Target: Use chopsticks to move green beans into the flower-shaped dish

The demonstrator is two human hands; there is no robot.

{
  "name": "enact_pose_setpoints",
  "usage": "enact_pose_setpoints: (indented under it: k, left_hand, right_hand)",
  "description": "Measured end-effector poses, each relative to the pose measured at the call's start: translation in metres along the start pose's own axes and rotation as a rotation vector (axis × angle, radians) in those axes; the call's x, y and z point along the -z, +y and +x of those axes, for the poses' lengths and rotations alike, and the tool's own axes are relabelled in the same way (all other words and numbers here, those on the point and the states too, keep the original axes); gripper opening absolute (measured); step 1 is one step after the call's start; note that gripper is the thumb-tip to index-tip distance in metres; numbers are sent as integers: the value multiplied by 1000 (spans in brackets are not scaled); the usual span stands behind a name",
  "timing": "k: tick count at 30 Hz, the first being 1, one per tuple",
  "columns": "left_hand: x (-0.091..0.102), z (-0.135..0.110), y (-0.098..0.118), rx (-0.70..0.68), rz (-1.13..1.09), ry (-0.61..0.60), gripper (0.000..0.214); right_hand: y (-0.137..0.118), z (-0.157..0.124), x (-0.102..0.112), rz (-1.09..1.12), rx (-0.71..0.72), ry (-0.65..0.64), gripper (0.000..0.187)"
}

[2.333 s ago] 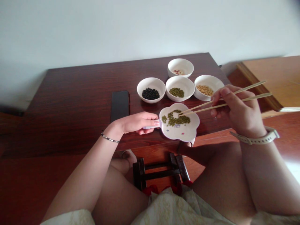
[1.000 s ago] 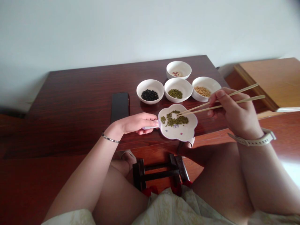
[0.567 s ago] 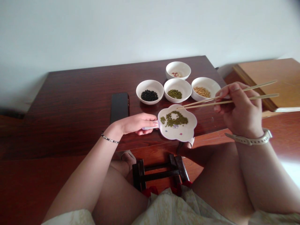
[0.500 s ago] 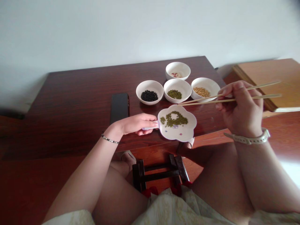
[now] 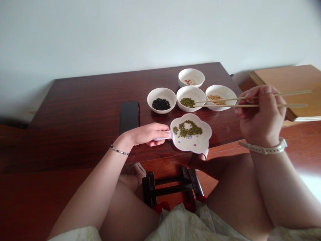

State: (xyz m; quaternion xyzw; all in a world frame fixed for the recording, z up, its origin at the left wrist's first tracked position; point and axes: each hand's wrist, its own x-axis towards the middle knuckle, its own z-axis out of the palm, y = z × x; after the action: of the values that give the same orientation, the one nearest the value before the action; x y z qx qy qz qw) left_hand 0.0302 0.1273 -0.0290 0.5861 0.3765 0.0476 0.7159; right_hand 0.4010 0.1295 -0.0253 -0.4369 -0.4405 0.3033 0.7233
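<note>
My left hand point(image 5: 155, 133) is closed around the handle of a white flower-shaped dish point(image 5: 200, 142) with a purple rim. Green mung beans point(image 5: 193, 129) lie scattered across the dish, mostly in its far half. My right hand point(image 5: 263, 112) holds a pair of chopsticks point(image 5: 225, 103). Their tips reach into the middle white bowl point(image 5: 191, 89), at the right side of the green beans point(image 5: 187, 102) there. Whether a bean is between the tips is too small to tell.
Around the middle bowl stand a bowl of black beans point(image 5: 162, 91), a bowl of yellowish beans point(image 5: 229, 91) and a far bowl point(image 5: 191, 72) with a few reddish-white pieces. A black phone point(image 5: 129, 117) lies to the left on the dark table point(image 5: 82, 110). Below is a dark stool point(image 5: 173, 190).
The chopstick tips have moved from above the far edge of the dish into the middle bowl. My right hand has shifted slightly right; my left hand keeps its hold on the dish.
</note>
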Motion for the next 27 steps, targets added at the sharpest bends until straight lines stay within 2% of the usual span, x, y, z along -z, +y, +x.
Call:
enact_pose_setpoints:
  k: [5,8,13,27]
  left_hand:
    - [-1,1,0,3,-16,2,47]
    - [-1,1,-1,-5,-8,-1,46]
    - [-2,0,2,9,23,8,45]
    - [-1,-1,3,14,52,11,43]
  right_hand:
    - [-13,-6,3,-59,-262,-151,40]
    - [-18,-12,3,-135,-340,-232,42]
    - [-21,-19,1,-191,-400,-319,49]
    - [-16,-24,-1,-172,-422,-354,55]
